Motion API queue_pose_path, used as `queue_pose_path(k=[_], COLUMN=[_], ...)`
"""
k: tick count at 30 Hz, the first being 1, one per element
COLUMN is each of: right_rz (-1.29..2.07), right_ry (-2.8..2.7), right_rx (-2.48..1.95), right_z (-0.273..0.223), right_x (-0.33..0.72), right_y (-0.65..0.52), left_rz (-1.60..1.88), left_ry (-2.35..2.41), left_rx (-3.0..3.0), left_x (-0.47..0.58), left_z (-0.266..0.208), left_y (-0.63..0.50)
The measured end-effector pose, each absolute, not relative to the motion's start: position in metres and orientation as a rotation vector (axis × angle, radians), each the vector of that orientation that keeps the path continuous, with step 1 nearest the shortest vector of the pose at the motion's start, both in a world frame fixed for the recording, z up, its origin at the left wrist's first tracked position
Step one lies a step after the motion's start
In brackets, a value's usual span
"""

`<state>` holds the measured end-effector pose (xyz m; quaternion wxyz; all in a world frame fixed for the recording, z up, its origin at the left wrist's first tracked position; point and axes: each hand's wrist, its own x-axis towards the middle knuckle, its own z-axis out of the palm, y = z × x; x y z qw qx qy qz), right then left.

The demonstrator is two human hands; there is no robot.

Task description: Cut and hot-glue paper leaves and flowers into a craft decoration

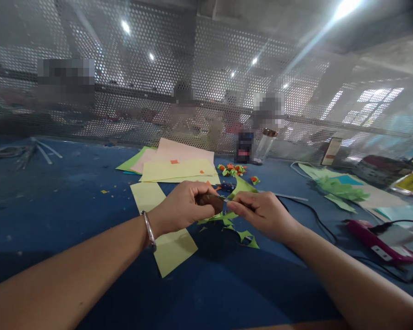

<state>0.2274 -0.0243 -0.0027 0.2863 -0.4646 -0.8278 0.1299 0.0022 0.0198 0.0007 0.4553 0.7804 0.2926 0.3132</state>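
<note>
My left hand (184, 206), with a silver bangle at the wrist, is closed round a brown, rounded thing (216, 202) whose kind I cannot make out. Close to its right, my right hand (256, 208) pinches a thin, greyish, narrow piece (226, 199) that reaches to the brown thing. Whether it is a tool or a strip is unclear. Cut green paper scraps (246, 237) lie below the hands, and a larger green paper piece (241, 185) shows just behind them. A pale yellow paper strip (175, 252) passes under my left hand.
Yellow and pink paper sheets (186, 153) are stacked behind the hands, beside small orange-and-green folded paper pieces (232, 170). A clear bottle (264, 147) stands by the perforated metal screen (223, 50). At right, a magenta power strip (382, 245) trails black cables on the blue table (72, 197).
</note>
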Motion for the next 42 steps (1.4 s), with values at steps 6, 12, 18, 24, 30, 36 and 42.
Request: queue_pose_path(k=[6,12,18,24,30,36,42], right_rz=[0.311,0.274,0.246,0.255,0.281,0.29,0.312], right_ry=[-2.137,-2.057,-2.065,-2.052,-2.061,-2.105,-2.107], right_rx=[-1.243,-1.309,-1.437,-1.378,-1.306,-1.261,-1.293], right_z=[0.0,-0.001,-0.006,-0.001,0.0,0.0,0.002], right_x=[0.226,0.23,0.232,0.23,0.23,0.227,0.224], right_y=[-0.027,-0.022,-0.015,-0.02,-0.024,-0.024,-0.029], left_rz=[0.852,0.901,1.086,1.198,0.943,0.865,0.836], left_ry=[0.745,0.822,0.78,0.691,0.648,0.616,0.589], left_rx=[1.73,1.628,1.715,1.711,1.622,1.637,1.663], left_x=[0.006,0.005,0.001,0.001,0.006,0.006,0.006], left_z=[0.004,0.006,0.002,0.006,0.006,0.003,0.005], left_y=[0.016,0.017,0.024,0.022,0.017,0.017,0.013])
